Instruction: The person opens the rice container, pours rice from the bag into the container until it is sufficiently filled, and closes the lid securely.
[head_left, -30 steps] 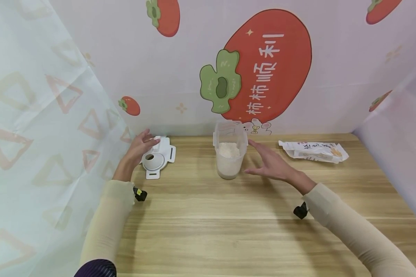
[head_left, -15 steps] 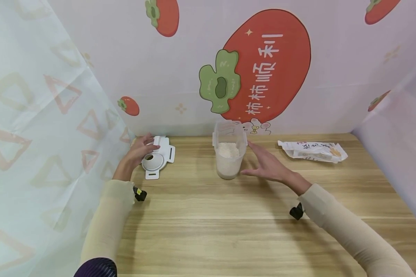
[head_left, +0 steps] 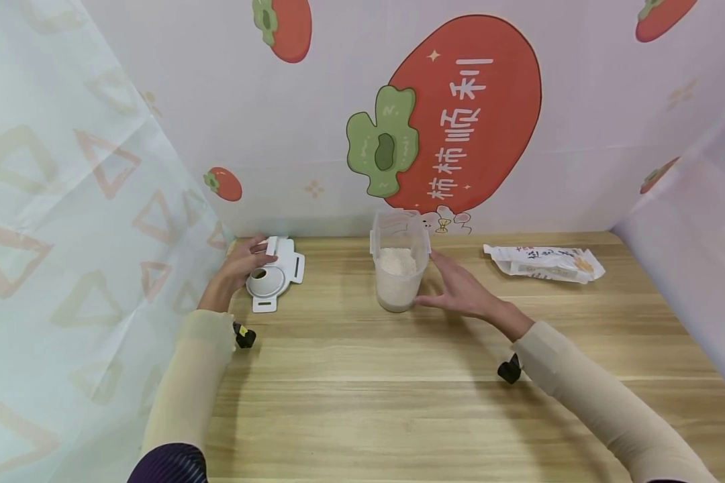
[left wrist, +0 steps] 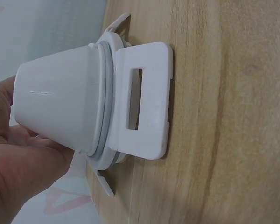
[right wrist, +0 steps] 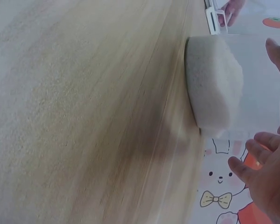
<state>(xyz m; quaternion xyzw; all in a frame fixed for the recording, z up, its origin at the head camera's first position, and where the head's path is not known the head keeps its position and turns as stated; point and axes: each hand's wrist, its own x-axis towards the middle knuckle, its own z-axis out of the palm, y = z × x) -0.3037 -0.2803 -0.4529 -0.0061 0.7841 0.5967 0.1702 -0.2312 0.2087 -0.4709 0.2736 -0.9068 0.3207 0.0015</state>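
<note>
Near table: bare wooden table (head_left: 368, 396) stretches in front of you, with both your pale sleeves crossing it toward the far edge.

Right hand: your right hand (head_left: 459, 290) sits just right of the clear container (head_left: 400, 268), fingers spread wide and straight; the thumb tip reaches its lower side, though whether it truly touches cannot be told. Nothing is gripped. The right wrist view shows the fingers (right wrist: 252, 161) fanned beside the container wall, short of a hold.

Container: it stands upright at mid-table, far side, open at the top and partly filled with white rice (head_left: 397, 260). No lid is on it.

Left hand: your left hand (head_left: 239, 267) rests at the far left against the white lid (head_left: 274, 274), fingers curled around its funnel-shaped spout. The left wrist view shows the spout (left wrist: 60, 109) held in your palm while the lid's latch tab (left wrist: 142, 100) lies flat on the wood, so the lid is grasped but not lifted.

Far right: a printed white pouch (head_left: 544, 261) lies flat near the backdrop, well apart from both hands.

Progress, as judged: the rice appears to be in and the pouch set aside. The lid looks ready to come across; left to do are steadying the container, carrying the lid over and fastening it.
</note>
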